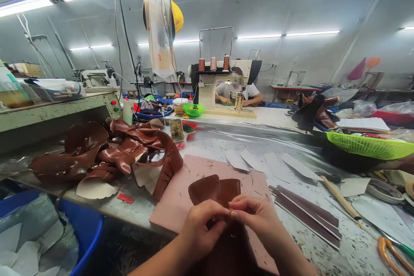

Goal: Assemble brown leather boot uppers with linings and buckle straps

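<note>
A brown leather piece (213, 187), which looks like a boot upper, lies partly on a pinkish board (168, 207) and runs down toward my body. My left hand (205, 224) is closed on it, thumb and fingers pinched at a fold. Close against it, my right hand (255, 217) pinches the same spot, fingertips almost touching the left ones. A small metal fitting shows beside the fingers. Whatever fine part lies between the fingertips is hidden.
Stitched brown leather pieces (126, 153) are piled at left, above a blue bin (87, 233). White paper pieces (300, 166), brown strips (307, 215), a hammer (339, 196) and orange-handled scissors (390, 252) lie right. Behind the sewing machine (207, 90) sits another person (252, 90).
</note>
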`<state>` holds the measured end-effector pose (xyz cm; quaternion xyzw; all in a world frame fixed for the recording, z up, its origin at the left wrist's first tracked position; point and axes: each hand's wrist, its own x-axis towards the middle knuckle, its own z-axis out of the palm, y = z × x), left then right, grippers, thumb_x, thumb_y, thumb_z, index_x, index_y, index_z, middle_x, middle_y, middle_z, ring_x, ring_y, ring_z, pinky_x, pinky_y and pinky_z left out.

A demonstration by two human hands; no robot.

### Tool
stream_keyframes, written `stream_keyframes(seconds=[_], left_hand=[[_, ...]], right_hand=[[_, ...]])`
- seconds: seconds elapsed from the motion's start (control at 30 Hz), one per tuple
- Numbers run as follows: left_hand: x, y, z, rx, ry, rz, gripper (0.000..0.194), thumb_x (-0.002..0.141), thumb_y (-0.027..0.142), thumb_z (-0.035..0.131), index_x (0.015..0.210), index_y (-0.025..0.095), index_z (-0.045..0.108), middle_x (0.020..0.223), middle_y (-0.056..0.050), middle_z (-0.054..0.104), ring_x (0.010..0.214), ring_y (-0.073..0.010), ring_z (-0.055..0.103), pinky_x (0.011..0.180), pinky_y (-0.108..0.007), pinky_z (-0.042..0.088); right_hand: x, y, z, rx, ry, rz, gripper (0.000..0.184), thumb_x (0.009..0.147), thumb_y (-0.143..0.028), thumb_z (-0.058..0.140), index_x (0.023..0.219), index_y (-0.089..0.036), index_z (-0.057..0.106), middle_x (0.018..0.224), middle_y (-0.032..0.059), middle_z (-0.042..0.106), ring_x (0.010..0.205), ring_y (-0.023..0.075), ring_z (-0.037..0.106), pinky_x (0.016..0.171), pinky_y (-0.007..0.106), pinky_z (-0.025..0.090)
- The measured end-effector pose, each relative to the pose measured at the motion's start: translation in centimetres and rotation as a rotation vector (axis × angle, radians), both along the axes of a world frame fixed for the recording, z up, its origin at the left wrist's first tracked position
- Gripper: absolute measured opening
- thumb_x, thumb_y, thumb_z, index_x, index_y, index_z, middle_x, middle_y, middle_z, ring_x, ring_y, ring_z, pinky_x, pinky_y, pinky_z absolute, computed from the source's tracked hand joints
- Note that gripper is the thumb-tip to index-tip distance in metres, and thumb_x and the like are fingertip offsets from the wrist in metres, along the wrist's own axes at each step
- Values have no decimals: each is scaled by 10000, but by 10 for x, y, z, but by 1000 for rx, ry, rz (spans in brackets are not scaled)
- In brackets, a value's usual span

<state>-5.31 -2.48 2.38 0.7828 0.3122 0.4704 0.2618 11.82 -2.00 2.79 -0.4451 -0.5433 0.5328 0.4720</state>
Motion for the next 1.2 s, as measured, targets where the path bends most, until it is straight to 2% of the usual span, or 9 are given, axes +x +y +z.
stream_keyframes(seconds=[0.1, 0.23, 0.3, 0.43, 0.53, 0.67, 0.8, 1.03, 1.2], left_hand=[[-1, -1, -1, -53, 14, 46, 172, 714, 83, 522, 842, 167, 600, 724, -25, 628, 617, -108, 561, 585, -203, 472], [-3, -2, -2, -149, 71, 79, 171, 724, 107, 518, 861, 172, 596, 761, -27, 620, 670, -125, 568, 628, -227, 467], [-4, -3, 0, -210, 113, 105, 171, 727, 115, 508, 863, 177, 590, 780, -24, 622, 699, -134, 569, 632, -227, 454], [-5, -6, 9, -334, 213, 79, 199, 711, 93, 469, 860, 184, 564, 753, 6, 601, 656, -117, 525, 595, -209, 413], [-3, -6, 12, -433, 179, 40, 182, 674, 80, 465, 806, 176, 545, 674, 29, 543, 603, -100, 472, 559, -195, 385], [0, -5, 9, -465, 39, 30, 154, 650, 81, 476, 763, 163, 541, 658, 21, 534, 605, -102, 467, 561, -197, 393], [3, -7, 5, -346, 80, 17, 183, 659, 66, 467, 782, 167, 556, 688, 4, 575, 616, -108, 515, 573, -198, 418], [5, -15, -1, 118, 204, 87, 270, 651, -19, 399, 790, 185, 509, 824, -37, 540, 669, -109, 533, 603, -197, 452], [3, -10, 0, 161, 169, 183, 223, 667, -8, 427, 750, 192, 481, 827, -27, 500, 706, -117, 526, 614, -206, 460]], right_hand=[[-2, -4, 6, 72, -104, 66, 194, 676, -397, 662, 664, -206, 699, 784, 52, 656, 767, 210, 595, 721, 332, 475], [-1, -6, 5, 33, -151, 50, 243, 663, -375, 658, 842, -215, 699, 831, 54, 679, 821, 232, 606, 772, 371, 475], [0, -5, 0, 14, -153, -1, 242, 650, -351, 664, 848, -216, 689, 832, 44, 680, 827, 230, 605, 783, 369, 473], [0, -4, -4, -9, -166, 16, 187, 683, -344, 626, 790, -200, 677, 791, 38, 674, 781, 214, 602, 752, 345, 476], [1, -5, 5, 9, -254, 119, 180, 732, -316, 577, 836, -201, 667, 819, 38, 662, 798, 207, 594, 747, 332, 470], [3, -9, 22, 128, -528, 275, 161, 806, -240, 482, 871, -227, 629, 890, 25, 595, 832, 175, 560, 745, 294, 437], [7, -9, 26, 104, -635, 301, 123, 804, -188, 459, 807, -222, 577, 845, 5, 592, 802, 164, 555, 711, 278, 415], [11, -3, 21, 0, -513, 289, 87, 760, -207, 499, 774, -206, 584, 773, 3, 631, 755, 174, 561, 674, 282, 409], [13, -2, 17, -74, -337, 258, 133, 696, -317, 577, 713, -185, 583, 715, 20, 625, 708, 182, 547, 653, 294, 414]])
